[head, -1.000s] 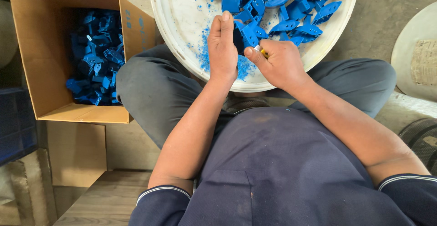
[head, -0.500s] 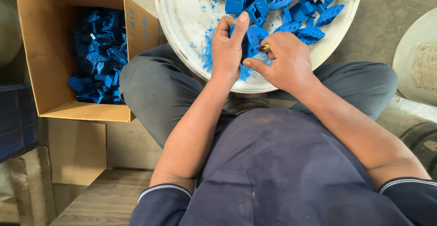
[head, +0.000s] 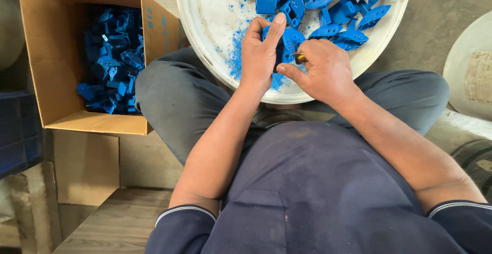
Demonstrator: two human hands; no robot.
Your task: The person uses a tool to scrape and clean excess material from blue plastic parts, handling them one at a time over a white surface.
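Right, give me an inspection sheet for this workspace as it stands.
Surface: round white plastic tray resting on the person's lap, dusted with blue shavings.
Job's things: loose blue moulded plastic parts heaped on the tray; one held between both hands.
Clutter: open brown cardboard box at the left, filled with similar blue parts.
Grips: left hand closed on a part; right hand holds a small brass-coloured tool.
Cables: nothing seen.
Surroundings: concrete floor, wooden boards, pale round lid at the right.
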